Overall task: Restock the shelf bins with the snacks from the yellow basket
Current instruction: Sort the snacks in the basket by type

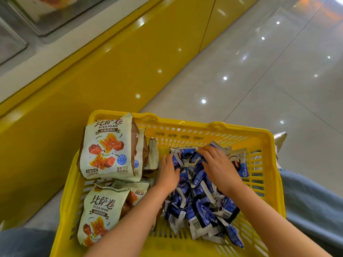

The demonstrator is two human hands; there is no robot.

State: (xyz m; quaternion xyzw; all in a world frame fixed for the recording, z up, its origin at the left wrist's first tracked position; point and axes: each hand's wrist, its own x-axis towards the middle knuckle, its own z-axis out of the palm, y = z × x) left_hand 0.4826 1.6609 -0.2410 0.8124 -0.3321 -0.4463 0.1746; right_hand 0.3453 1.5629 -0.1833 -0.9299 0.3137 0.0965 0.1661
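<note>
Pressing hands: left hand (168, 175) and right hand (220, 170), apart, fingers straight, on the blue snack packets (201, 203).
Yellow basket (185, 127): packets right, beige Bisajuan bags (107, 145) left.

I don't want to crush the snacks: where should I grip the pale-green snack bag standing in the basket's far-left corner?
I'd pinch the top seam of the pale-green snack bag from above: it stands upright, top clear of the rim of the yellow plastic basket, other bags crowding its base.
</note>
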